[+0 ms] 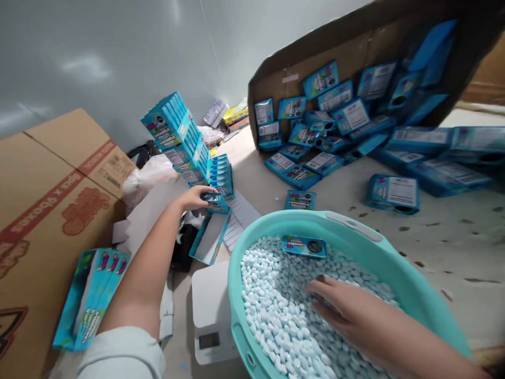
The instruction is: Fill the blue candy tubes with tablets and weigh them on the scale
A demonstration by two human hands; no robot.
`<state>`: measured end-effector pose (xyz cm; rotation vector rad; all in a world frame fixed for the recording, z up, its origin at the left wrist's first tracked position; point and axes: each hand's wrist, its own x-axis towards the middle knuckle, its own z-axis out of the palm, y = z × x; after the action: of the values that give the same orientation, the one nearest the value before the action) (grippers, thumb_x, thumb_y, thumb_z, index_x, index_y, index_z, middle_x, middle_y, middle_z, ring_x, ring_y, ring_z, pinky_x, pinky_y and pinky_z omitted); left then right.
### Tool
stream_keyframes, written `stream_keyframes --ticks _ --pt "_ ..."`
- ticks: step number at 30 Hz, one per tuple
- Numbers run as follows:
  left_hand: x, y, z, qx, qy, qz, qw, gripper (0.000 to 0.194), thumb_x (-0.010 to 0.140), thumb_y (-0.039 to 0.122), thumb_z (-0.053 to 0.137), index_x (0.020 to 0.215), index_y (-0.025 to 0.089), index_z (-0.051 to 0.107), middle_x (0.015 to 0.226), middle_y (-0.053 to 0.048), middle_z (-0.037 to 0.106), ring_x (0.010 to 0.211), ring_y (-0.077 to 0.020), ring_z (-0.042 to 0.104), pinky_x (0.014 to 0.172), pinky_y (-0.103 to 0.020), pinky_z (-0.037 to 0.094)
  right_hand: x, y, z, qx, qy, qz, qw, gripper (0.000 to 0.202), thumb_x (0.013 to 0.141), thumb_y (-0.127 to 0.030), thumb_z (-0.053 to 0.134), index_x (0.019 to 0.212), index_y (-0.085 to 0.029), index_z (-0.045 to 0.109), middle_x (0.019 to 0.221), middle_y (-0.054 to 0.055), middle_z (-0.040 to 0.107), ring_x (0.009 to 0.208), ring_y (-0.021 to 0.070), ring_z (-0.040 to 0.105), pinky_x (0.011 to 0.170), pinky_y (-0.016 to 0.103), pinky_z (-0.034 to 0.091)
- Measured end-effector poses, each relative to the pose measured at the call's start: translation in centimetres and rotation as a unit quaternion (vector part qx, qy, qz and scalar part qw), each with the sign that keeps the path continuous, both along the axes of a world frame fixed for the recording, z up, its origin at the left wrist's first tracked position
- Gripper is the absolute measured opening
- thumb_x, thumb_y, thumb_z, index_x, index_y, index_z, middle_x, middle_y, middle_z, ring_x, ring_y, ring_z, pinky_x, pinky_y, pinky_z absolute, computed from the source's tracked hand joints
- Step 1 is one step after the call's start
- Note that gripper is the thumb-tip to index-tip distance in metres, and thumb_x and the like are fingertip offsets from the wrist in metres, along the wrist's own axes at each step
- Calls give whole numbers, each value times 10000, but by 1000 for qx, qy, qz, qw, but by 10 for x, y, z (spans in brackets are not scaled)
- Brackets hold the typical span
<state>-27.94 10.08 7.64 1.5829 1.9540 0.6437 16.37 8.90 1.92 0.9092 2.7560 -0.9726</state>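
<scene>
My left hand (pixel 196 199) is closed around a small blue candy box (pixel 215 202), at the far end of an open blue display tray (pixel 211 237). Inside a turquoise basin (pixel 410 263), my right hand (pixel 335 302) touches a mass of pale blue candies (pixel 272 310). Its fingers are bent and blurred, so whether they grip any candies cannot be made out. Beyond that hand, another blue candy box (pixel 303 246) with a dark round opening lies on the candies. One more blue box (pixel 300 200) rests just behind the basin's rim.
A tipped carton (pixel 276 66) spills many blue boxes onto the table at right. Filled display trays (pixel 177 137) are stacked at the back. A white scale (pixel 211 300) stands left of the basin. At far left are a large cardboard box (pixel 51 195) and flat blue cartons (pixel 92 300).
</scene>
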Motion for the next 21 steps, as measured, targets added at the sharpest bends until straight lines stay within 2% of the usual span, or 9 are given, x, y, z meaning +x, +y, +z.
stream_keyframes --ticks 5,11,17,21 --pt "-15 5 -10 -24 -44 -14 999 695 548 444 851 1151 119 733 1023 -91 739 977 -309 725 853 -414 621 0 -1 -2 -19 -18 -13 1000 185 944 -246 484 924 -241 667 943 76 690 850 247 680 703 315 452" --pt "-20 3 -7 -37 -27 -15 999 768 542 487 844 1208 122 733 1076 -85 746 1026 -329 716 852 -412 619 0 -1 1 -31 -24 -19 999 241 959 -267 433 919 -239 669 934 76 682 825 237 669 696 318 450" --pt "-8 5 2 -57 38 -30 997 637 548 347 852 1167 209 782 1077 -42 768 1032 -337 724 867 -384 605 -4 0 0 -16 -50 -12 999 270 975 -277 424 949 -227 688 931 92 688 836 268 681 699 350 470" --pt "-4 6 8 -49 59 -42 996 585 556 355 858 1124 225 799 1089 -37 775 1070 -337 715 930 -387 587 -7 0 1 10 -29 -20 999 276 966 -237 432 1038 -216 697 1031 116 704 935 288 707 775 379 517"
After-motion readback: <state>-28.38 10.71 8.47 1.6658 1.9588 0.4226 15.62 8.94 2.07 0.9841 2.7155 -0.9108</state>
